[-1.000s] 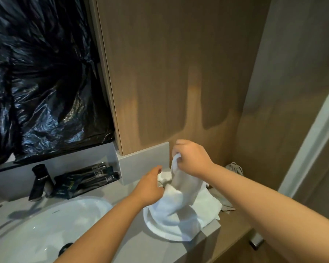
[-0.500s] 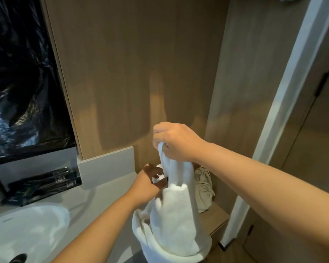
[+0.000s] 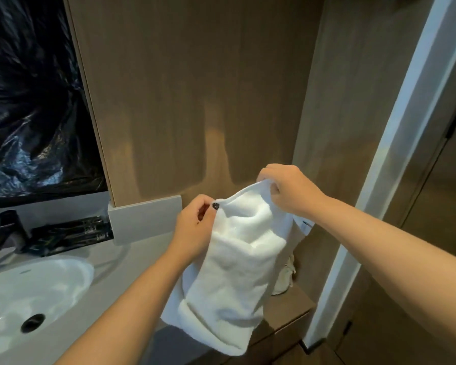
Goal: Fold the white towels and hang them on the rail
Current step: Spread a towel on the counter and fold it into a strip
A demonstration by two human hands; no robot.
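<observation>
Both hands' fingers pinch the white towel's point(image 3: 229, 262) top edge, hanging clear beside the counter point(image 3: 111, 275).

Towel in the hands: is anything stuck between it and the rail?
The rail is not in view, so that path cannot be judged. Nothing sits between hands and towel: the left hand and right hand both grip its top edge, holding it above the counter.

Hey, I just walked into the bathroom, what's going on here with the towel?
A person is holding a white towel up in the air beside the sink. The left hand pinches one end of its top edge and the right hand grips the other, so the rest hangs down between the arms. It is not yet folded flat, and no rail shows in the head view.
</observation>
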